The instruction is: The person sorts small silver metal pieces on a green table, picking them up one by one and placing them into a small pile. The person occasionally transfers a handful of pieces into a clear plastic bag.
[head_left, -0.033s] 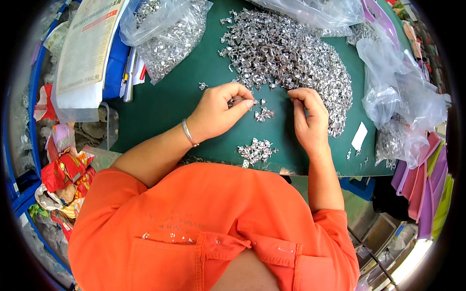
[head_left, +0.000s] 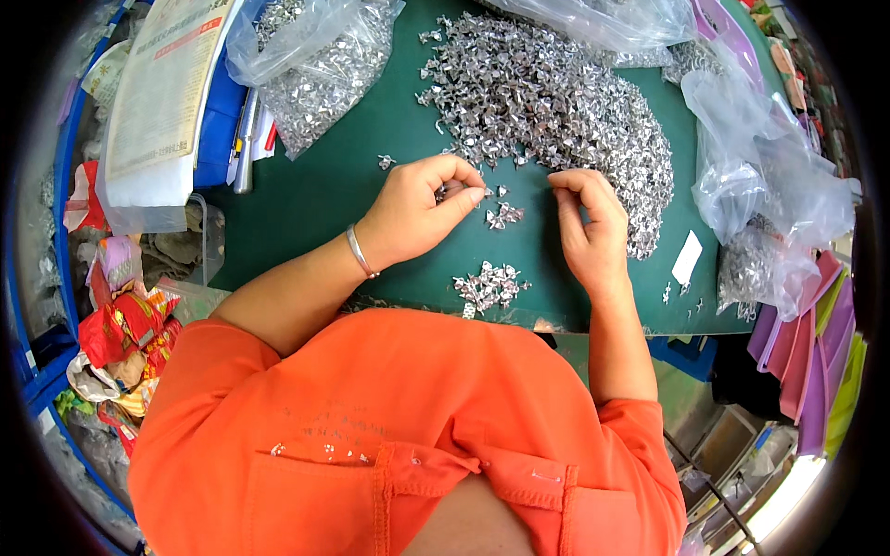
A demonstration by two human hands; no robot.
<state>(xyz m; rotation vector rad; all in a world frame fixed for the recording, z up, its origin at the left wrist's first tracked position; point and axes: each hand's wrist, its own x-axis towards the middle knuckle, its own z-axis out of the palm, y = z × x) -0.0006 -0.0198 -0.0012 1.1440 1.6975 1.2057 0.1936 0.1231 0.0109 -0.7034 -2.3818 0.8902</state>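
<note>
A large heap of small silvery metal pieces (head_left: 547, 93) covers the far middle of a green tabletop (head_left: 320, 199). My left hand (head_left: 417, 208), with a bangle on its wrist, is closed in a pinch near the heap's lower left edge; silvery metal pieces (head_left: 442, 193) show within its curled fingers. At the heap's near edge my right hand (head_left: 593, 222) is also pinched, and whatever its fingertips hold is too small to make out. Between the hands lies a small cluster of pieces (head_left: 503, 216). Closer to me sits a second little pile (head_left: 491, 287).
A clear bag of metal pieces (head_left: 329, 88) stands far left, beside a blue bin (head_left: 215, 134) and a printed sheet (head_left: 158, 102). More clear plastic bags (head_left: 742, 176) lie right, near a white paper slip (head_left: 687, 259). Red wrappers (head_left: 120, 324) fill the left side.
</note>
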